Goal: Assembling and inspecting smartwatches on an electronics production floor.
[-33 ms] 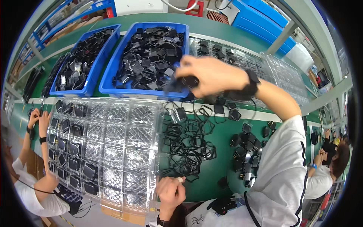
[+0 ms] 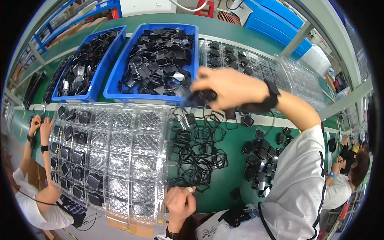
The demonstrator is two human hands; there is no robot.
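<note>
My right hand is above the near right corner of a blue bin heaped with flat black plastic pieces. Its fingers are curled round a black plastic part, smeared by motion. On the green table below lies a tangled pile of thin black square frames. My left hand is closed at the lower right edge of a clear plastic tray, with a pale covering on one fingertip. Whatever it may hold is hidden. Black box-shaped units fill the tray's left columns.
A second blue bin of black pieces stands left. Black plug-like units lie in a group at right. More clear trays are at the back. Co-workers' hands work at the far left; another person sits at right.
My right hand has shifted slightly down and to the right, away from the bin's pieces, still holding the black part. My left hand stays in place.
</note>
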